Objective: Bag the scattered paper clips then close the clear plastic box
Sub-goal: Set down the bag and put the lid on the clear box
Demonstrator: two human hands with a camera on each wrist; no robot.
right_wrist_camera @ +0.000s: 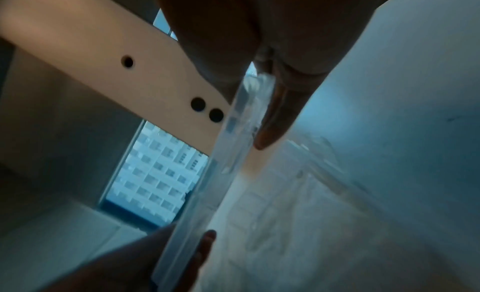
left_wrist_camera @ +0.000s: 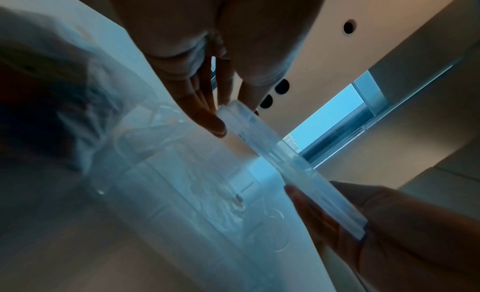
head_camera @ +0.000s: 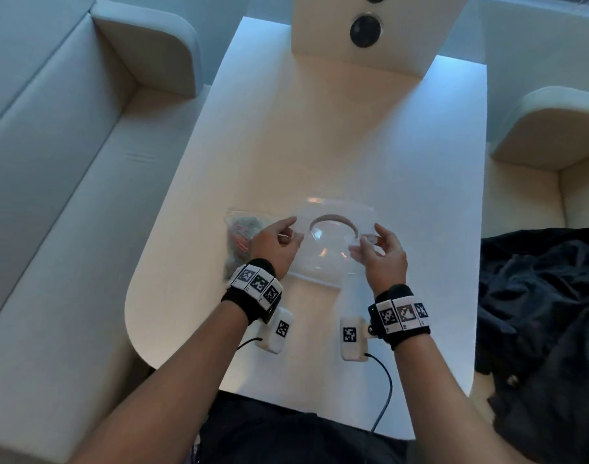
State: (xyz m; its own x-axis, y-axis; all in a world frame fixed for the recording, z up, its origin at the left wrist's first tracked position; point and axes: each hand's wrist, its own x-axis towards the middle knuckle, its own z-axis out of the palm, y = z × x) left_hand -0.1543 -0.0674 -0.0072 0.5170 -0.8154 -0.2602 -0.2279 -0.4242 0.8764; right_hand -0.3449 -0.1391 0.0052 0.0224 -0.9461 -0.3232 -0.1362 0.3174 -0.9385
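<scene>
The clear plastic box [head_camera: 333, 242] lies on the white rounded table [head_camera: 370, 145] directly in front of the person; its transparent hinged lid [left_wrist_camera: 291, 165] is raised and held edge-on between both hands, not yet seated on the base. The left hand [head_camera: 278, 244] pinches the lid's left end between thumb and curled fingers [left_wrist_camera: 207, 120]; the right hand [head_camera: 382, 254] pinches the right end in the same manner, its fingers [right_wrist_camera: 275, 120] curled against the lid's edge. The small clear plastic bag of coloured paper clips [head_camera: 243, 234] rests on the table just beside the box, partly behind the left hand; no loose clips are visible on the table, so bagging appears complete and closing appears to be the current step. Likely faults: uneven pressure from the two hands could seat one corner only, leaving the lid sprung; a thin, slippery edge may escape a light pinch; the bag, lying close, could be caught under the rim.
</scene>
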